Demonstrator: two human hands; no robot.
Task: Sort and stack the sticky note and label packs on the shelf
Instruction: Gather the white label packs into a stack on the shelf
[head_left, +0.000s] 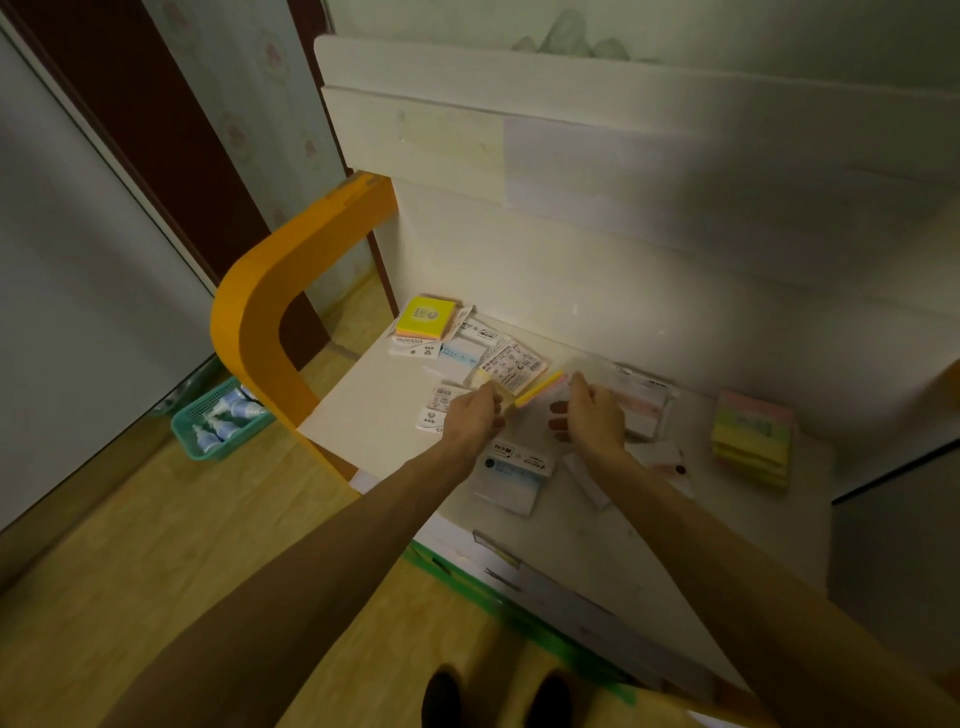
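Two stacks look settled on the shelf (363, 410): a yellow-topped pile (423, 317) at the back left and a pastel pile (753, 441) at the far right; between them most packs lie loose. At the shelf's middle the left hand (475, 415) and right hand (592, 410) each pinch an end of a yellow-pink pack (540, 389); I judge most sorting remains.

Left hand (475, 413) fingertips hidden behind its own knuckles, grip on the thin yellow-pink pack (540, 394) unclear; right hand (592, 415) covers packs beneath it; print on label packs (511, 366) too small to read; stacked pads (753, 447) at right blurred; shoes (498, 699) cut off by bottom edge.
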